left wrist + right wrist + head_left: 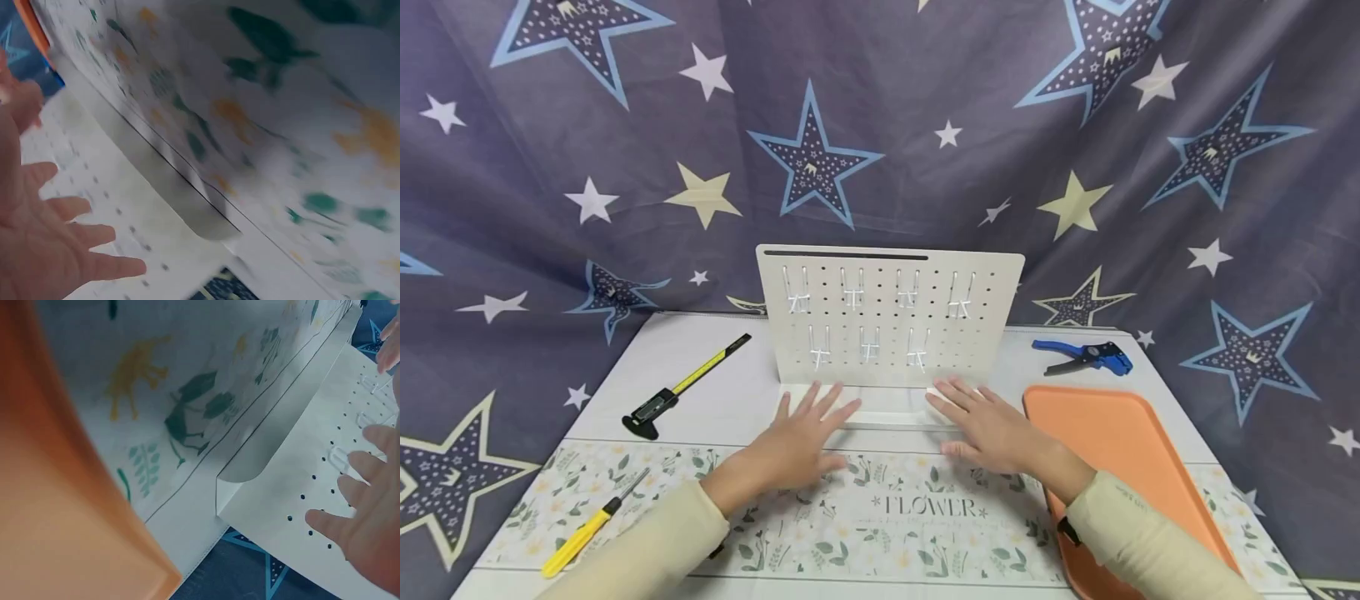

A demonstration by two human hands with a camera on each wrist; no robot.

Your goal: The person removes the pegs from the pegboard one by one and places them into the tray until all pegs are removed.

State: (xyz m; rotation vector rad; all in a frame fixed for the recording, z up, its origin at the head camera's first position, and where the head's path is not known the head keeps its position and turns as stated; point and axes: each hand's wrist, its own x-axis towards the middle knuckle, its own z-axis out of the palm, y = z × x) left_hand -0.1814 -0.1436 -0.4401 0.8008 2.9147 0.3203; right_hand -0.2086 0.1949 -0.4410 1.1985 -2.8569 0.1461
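Observation:
A white pegboard (pixel 891 329) stands upright at the middle of the table's back, with two rows of clear-looking hooks (pixel 853 293) on it and a flat ledge (pixel 887 417) along its foot. My left hand (pixel 793 442) is over the ledge's left part, fingers spread and straight. Over the right part is my right hand (pixel 992 427), its fingers likewise spread. Both hold nothing; whether they touch the ledge I cannot tell. The left wrist view has the left palm (pixel 50 250) before the board; the right wrist view has the right hand (pixel 375 531) by the holes.
Left on the table lie a digital caliper (pixel 677 387) and a yellow-handled screwdriver (pixel 583 537). A blue-and-black wire stripper (pixel 1086 357) lies back right, behind an orange tray (pixel 1112 442). The right forearm crosses the tray, partly hiding a dark object (pixel 1067 531). A star-patterned curtain hangs behind.

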